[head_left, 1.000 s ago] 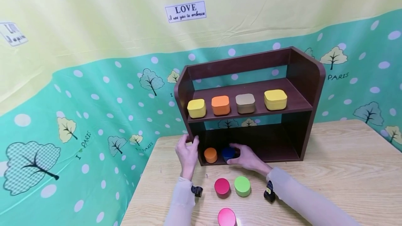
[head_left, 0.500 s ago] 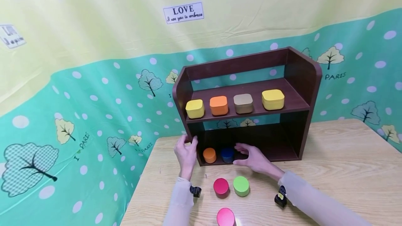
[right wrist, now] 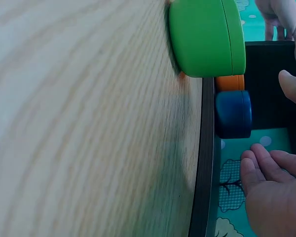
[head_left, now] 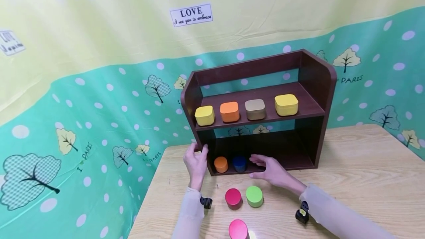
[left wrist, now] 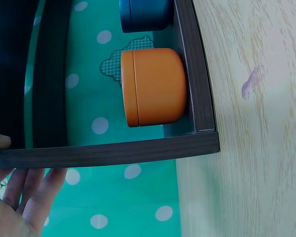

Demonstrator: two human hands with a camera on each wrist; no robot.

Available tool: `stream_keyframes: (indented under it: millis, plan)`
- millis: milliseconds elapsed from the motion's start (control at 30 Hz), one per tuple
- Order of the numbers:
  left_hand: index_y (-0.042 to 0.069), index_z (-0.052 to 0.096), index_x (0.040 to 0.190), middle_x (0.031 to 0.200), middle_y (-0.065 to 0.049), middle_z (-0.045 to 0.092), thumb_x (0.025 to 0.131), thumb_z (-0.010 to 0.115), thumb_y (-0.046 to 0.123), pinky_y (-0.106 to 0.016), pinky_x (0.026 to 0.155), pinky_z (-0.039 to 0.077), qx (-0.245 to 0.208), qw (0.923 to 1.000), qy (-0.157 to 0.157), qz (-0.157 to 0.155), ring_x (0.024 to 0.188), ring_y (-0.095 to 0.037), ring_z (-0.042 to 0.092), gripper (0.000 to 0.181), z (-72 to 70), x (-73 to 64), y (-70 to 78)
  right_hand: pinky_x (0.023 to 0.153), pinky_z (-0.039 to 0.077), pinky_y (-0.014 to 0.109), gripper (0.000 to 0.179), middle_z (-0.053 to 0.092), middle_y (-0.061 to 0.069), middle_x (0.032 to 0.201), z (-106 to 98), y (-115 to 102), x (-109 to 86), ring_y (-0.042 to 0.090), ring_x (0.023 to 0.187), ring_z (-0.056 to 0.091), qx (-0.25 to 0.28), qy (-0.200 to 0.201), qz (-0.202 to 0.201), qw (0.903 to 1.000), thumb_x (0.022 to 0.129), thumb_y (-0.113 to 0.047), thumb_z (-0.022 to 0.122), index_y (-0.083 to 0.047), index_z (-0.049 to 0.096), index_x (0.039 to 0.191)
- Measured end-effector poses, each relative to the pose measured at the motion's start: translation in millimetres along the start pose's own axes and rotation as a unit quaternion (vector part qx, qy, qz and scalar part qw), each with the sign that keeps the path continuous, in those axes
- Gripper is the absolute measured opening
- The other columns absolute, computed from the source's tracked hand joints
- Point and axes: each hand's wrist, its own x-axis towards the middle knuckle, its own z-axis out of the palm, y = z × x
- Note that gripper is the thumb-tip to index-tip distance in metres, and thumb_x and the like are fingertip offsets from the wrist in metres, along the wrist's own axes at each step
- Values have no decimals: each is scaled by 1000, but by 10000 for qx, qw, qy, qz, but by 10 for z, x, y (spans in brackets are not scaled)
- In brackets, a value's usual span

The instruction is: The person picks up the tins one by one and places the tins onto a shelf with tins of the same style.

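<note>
My left hand [head_left: 196, 163] holds the left side panel of the dark brown shelf [head_left: 323, 132], thumb on the inner face and fingers on the outer, as the left wrist view shows. On the lower board stand a round orange tin [head_left: 221, 164] and, to its right, a round blue tin [head_left: 239, 163]. Just right of the blue tin and apart from it, my right hand [head_left: 273, 171] has its thumb and fingers spread with nothing between them. A round red tin [head_left: 233, 198], a green tin [head_left: 254, 196] and a pink tin [head_left: 238, 229] stand on the table before the shelf.
The upper board carries a small yellow tin [head_left: 204, 115], an orange squarish tin [head_left: 230, 112], a grey-brown tin [head_left: 255, 109] and a larger yellow tin [head_left: 286, 104]. Behind the wooden table [head_left: 358, 158] hangs a patterned cloth [head_left: 132, 95].
My right hand has let go of the blue tin and drawn back to the right, fingers opening. The blue tin stays on the lower board. The left hand keeps its hold on the shelf.
</note>
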Motion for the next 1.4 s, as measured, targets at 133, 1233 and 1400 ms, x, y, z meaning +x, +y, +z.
stream_keyframes:
  millis: [133, 1233, 1400]
  plan:
    - [-1, 78, 92, 87, -20, 78, 91, 79, 7, -58, 80, 56, -22, 10000, -34, -22, 76, -36, 73, 8, -4, -5, -3, 117, 50, 58, 76, 67, 26, 150, -12, 6, -39, 47, 138, 64, 56, -17, -21, 10000, 92, -20, 88, 9, 52, 153]
    - [0, 77, 91, 87, -20, 78, 90, 80, 6, -55, 80, 57, -53, 10000, -14, -49, 79, -37, 74, 6, 7, -8, -17, 117, 49, 58, 80, 64, 25, 153, -50, 55, -416, 47, 141, 62, 206, -445, 125, 9987, 92, -25, 88, 7, 52, 155]
    - [0, 77, 91, 86, -19, 79, 91, 79, 6, -54, 81, 57, -20, 10000, -13, -29, 80, -36, 74, 6, 10, -3, -22, 117, 50, 54, 80, 66, 25, 151, -30, 71, -449, 47, 140, 62, 154, -526, 110, 9984, 90, -25, 90, 8, 53, 154]
